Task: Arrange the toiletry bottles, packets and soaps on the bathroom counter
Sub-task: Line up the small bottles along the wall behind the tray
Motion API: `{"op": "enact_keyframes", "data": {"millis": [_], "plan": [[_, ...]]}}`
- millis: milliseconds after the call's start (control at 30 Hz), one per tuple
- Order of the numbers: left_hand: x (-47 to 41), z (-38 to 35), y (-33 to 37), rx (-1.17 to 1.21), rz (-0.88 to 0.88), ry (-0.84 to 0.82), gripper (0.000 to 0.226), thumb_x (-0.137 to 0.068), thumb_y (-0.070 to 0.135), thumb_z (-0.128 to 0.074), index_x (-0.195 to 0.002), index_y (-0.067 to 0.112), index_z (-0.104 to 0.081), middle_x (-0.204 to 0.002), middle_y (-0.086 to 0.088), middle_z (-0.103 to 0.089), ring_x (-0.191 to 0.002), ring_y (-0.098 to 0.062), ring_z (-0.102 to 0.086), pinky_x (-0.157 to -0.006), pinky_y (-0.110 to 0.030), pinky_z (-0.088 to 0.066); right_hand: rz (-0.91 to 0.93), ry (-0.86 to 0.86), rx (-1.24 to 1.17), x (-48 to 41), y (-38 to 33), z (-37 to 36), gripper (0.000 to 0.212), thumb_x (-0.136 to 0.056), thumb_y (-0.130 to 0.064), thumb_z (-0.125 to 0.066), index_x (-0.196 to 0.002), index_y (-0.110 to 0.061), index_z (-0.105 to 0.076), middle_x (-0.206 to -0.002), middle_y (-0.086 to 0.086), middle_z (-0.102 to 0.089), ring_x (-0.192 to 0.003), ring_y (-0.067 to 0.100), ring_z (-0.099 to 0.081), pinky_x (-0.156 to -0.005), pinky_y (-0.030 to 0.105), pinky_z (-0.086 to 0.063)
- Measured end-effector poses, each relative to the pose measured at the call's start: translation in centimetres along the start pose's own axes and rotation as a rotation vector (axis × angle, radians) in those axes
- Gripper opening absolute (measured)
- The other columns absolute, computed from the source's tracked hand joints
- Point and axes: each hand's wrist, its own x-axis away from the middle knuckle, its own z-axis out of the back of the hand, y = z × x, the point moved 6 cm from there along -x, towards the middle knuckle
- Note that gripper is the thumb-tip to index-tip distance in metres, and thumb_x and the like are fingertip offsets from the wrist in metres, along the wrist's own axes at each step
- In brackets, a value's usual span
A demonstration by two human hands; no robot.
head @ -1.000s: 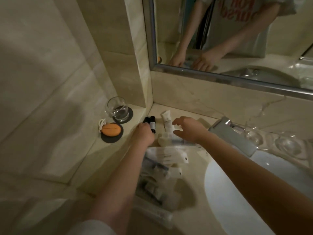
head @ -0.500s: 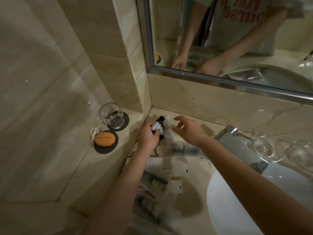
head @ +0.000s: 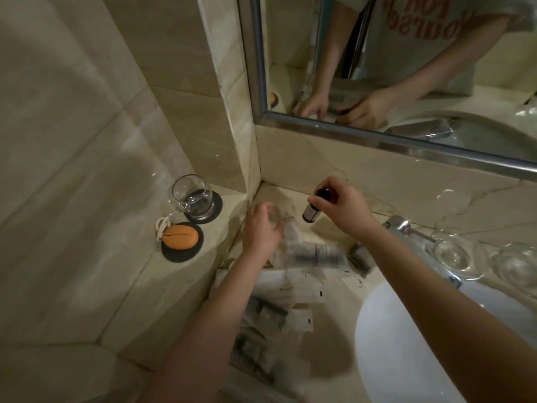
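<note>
My right hand (head: pixel 345 209) pinches the cap of a small dark bottle (head: pixel 310 213) and holds it upright at the back corner of the counter (head: pixel 328 333). My left hand (head: pixel 260 231) is closed over a small pale bottle (head: pixel 274 216) just left of it; most of that bottle is hidden by my fingers. A white tube (head: pixel 289 228) lies beside that hand. Several clear packets (head: pixel 315 254) and white sachets (head: pixel 290 289) lie scattered down the counter under my left forearm. An orange soap (head: pixel 180 237) rests on a dark coaster on the raised ledge to the left.
A drinking glass (head: pixel 193 197) stands on a second coaster behind the soap. The chrome faucet (head: pixel 406 228) and white basin (head: pixel 406 344) lie to the right, with two upturned glasses (head: pixel 459 254) beyond. A mirror (head: pixel 406 68) hangs over the back wall.
The dark bottle has passed from my left hand to my right, which now stands it upright by the back wall. My left hand has closed on a pale bottle.
</note>
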Motion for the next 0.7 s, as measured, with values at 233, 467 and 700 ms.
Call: {"op": "enact_keyframes", "data": {"millis": [233, 467, 700], "plan": [[-3.1, -0.6, -1.1, -0.543, 0.236, -0.133, 0.047, -0.091, 0.037, -0.051, -0.127, 0.006, -0.047, -0.131, -0.017, -0.046, -0.118, -0.033, -0.051, -0.092, -0.041, -0.045, 0.059, 0.014, 0.088, 0.8, 0.8, 1.0, 0.019, -0.083, -0.018, -0.069, -0.099, -0.012, -0.062, -0.080, -0.005, -0.054, -0.062, 0.001, -0.043, -0.056, 0.013, -0.034], [-2.4, -0.4, -0.9, -0.429, 0.267, -0.100, 0.027, -0.092, 0.021, -0.052, -0.116, 0.009, -0.056, -0.116, -0.013, -0.062, -0.106, -0.032, -0.060, -0.076, -0.034, -0.047, 0.064, -0.001, 0.098, 1.7, 1.4, 1.9, 0.020, -0.084, -0.015, -0.067, -0.103, -0.014, -0.062, -0.101, -0.002, -0.059, -0.083, 0.012, -0.052, -0.070, 0.018, -0.040], [0.9, 2.2, 2.5, -0.007, 0.098, -0.085, 0.029, -0.089, 0.021, -0.057, -0.117, 0.010, -0.055, -0.115, -0.010, -0.063, -0.102, -0.027, -0.061, -0.081, -0.031, -0.049, 0.079, 0.019, 0.066, 4.8, 0.4, 4.0, 0.023, -0.086, -0.011, -0.063, -0.108, -0.011, -0.062, -0.106, 0.002, -0.061, -0.091, 0.011, -0.052, -0.080, 0.021, -0.041]]}}
